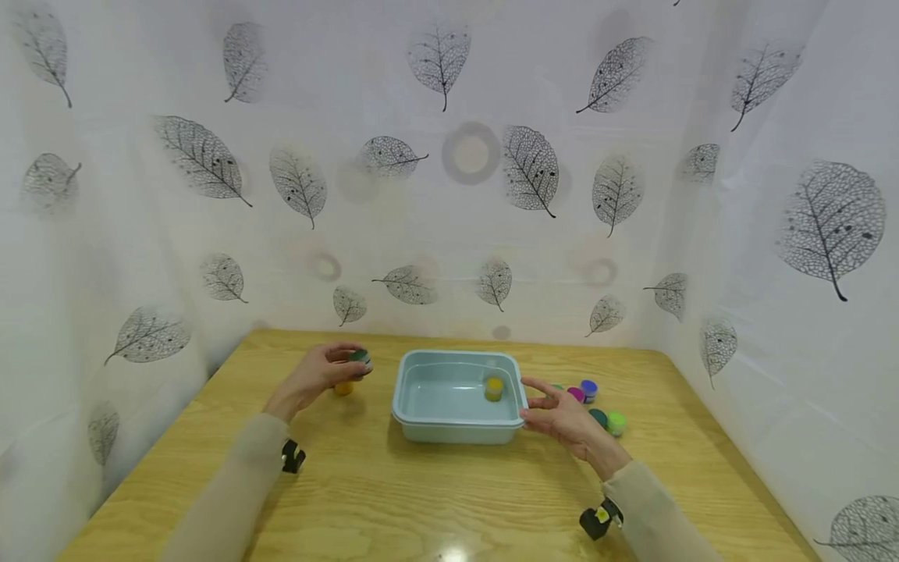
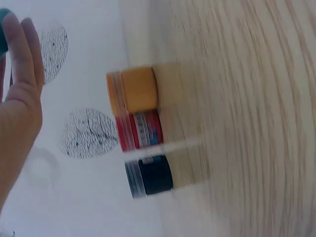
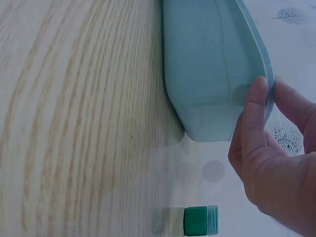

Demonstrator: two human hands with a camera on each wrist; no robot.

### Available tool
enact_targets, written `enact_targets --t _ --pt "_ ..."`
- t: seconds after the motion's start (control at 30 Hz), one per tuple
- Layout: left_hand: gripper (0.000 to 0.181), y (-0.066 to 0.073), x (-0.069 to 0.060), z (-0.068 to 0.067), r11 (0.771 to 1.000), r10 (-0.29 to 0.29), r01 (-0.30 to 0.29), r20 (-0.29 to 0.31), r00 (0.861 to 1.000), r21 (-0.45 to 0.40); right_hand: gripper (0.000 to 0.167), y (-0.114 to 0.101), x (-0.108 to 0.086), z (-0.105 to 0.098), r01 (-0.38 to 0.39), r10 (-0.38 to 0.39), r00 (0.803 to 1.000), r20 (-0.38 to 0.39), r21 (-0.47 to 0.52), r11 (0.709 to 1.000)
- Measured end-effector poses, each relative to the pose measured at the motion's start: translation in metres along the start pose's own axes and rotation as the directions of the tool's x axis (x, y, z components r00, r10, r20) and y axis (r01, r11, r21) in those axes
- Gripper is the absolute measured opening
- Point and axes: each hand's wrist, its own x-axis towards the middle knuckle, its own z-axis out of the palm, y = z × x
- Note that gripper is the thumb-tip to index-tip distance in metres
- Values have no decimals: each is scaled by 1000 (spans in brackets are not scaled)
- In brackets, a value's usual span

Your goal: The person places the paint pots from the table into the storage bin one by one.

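Observation:
Raised over the left part of the table, my left hand [image 1: 316, 378] grips a small jar with a dark green top [image 1: 361, 358]. Below it stands an orange jar [image 1: 343, 388]. The left wrist view shows that orange jar [image 2: 136, 90] in line with a red jar [image 2: 142, 130] and a black jar [image 2: 150, 175]. A pale blue plastic basin [image 1: 456, 433] rests mid-table with one yellow jar [image 1: 494, 389] inside. My right hand [image 1: 572, 425] pinches the basin's right rim, the thumb and fingers on either side of it [image 3: 269, 74].
Right of the basin stand several jars: purple [image 1: 588, 390], magenta [image 1: 576, 394], dark green [image 1: 598, 417] and light green [image 1: 616, 424], some partly behind my right hand. A leaf-patterned white curtain [image 1: 463, 234] encloses the table's back and sides.

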Motion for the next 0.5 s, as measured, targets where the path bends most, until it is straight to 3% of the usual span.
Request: enact_targets --t 0.2,0.4,0.5 --pt "58 7 6 20 998 -7 3 -64 998 -63 76 -1 0 1 -9 9 1000 0 22 1000" --pt "63 16 9 37 997 -71 67 -99 993 -48 75 0 0 1 -4 4 1000 9 27 1000" --pt "64 21 11 47 991 -100 89 -112 989 -104 76 0 0 0 -4 4 1000 9 26 1000"
